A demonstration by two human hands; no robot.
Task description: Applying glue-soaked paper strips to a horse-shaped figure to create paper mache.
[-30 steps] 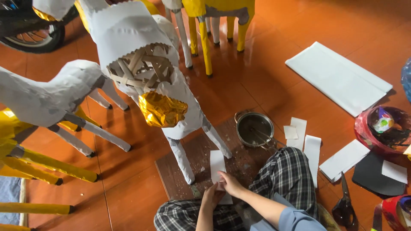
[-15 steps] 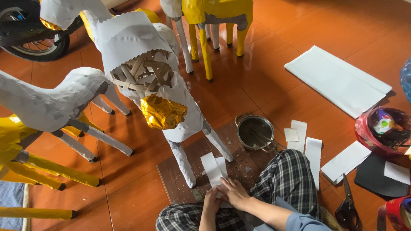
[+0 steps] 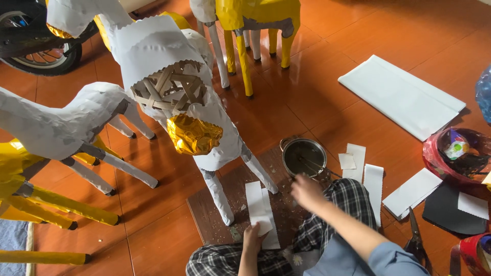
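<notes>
I sit on the floor in checked trousers. My left hand (image 3: 253, 239) grips the near end of a white paper strip (image 3: 257, 204) that lies on a brown board (image 3: 215, 225). My right hand (image 3: 307, 191) is blurred, just in front of a small metal pot (image 3: 304, 156) with a brush handle sticking out; whether it grips the handle is unclear. A paper-covered animal figure (image 3: 169, 51) with a bare bamboo weave (image 3: 169, 91) and a gold foil patch (image 3: 193, 134) stands on the board, right behind the strip.
More white strips (image 3: 365, 171) lie right of the pot, with a large white sheet (image 3: 401, 97) beyond. Scissors (image 3: 415, 237) and black paper (image 3: 450, 207) sit at right. Other white (image 3: 56, 122) and yellow (image 3: 255, 20) figures and a wheel (image 3: 36, 51) crowd the left and back.
Both hands held the strip a second ago. It now lies flat on the board under my left hand, and my right hand has let go and moved right toward the pot.
</notes>
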